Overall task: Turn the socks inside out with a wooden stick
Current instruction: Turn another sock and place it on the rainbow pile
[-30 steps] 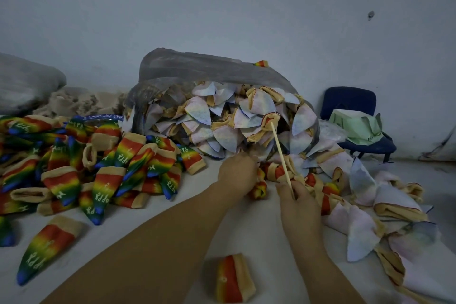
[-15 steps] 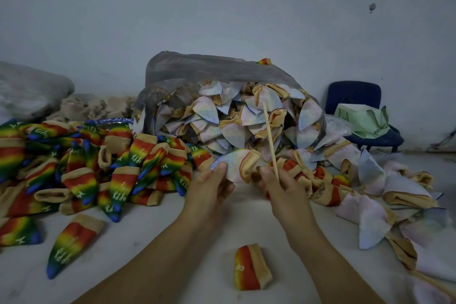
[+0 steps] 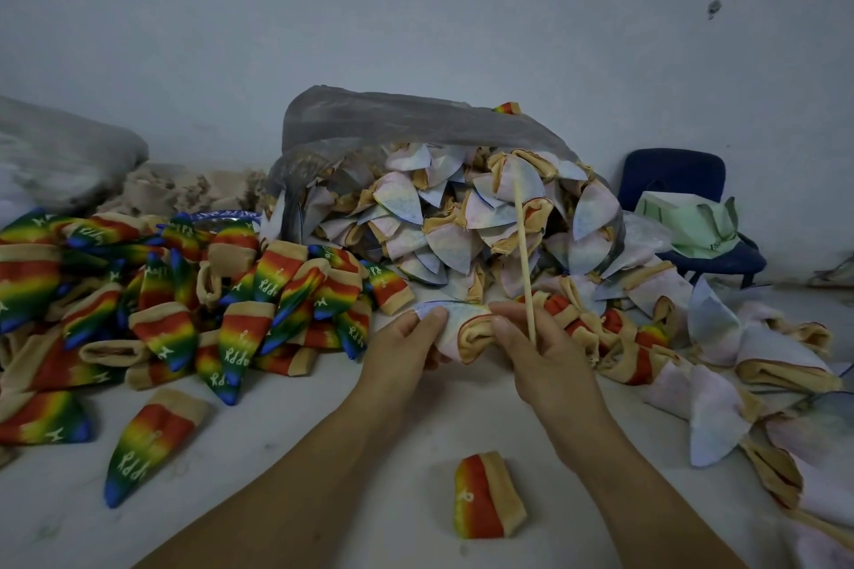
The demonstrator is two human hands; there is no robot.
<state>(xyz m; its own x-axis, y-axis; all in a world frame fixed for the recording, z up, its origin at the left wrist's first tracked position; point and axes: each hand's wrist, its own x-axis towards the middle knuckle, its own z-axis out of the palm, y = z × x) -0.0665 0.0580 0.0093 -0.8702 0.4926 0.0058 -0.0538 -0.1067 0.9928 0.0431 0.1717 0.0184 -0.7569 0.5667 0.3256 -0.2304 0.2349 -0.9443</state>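
Both hands hold one pale inside-out sock (image 3: 455, 328) with a tan cuff, just above the white surface in the middle. My left hand (image 3: 406, 349) grips its pale toe end. My right hand (image 3: 538, 353) pinches the tan cuff and also holds a thin wooden stick (image 3: 523, 254), which points up and away. A grey plastic bag (image 3: 393, 120) behind spills several pale inside-out socks (image 3: 462, 226). Rainbow-coloured socks (image 3: 185, 291) lie heaped at the left.
A single rainbow sock (image 3: 485, 497) lies near me between my forearms, another (image 3: 148, 439) to the left. More pale socks (image 3: 721, 383) trail along the right. A blue chair (image 3: 670, 180) with green cloth (image 3: 688, 226) stands at the back right by the wall.
My hands pulled a pale sock from the pile toward me. The left hand moved from reaching into the heap to gripping the sock's toe end; the stick swung more upright.
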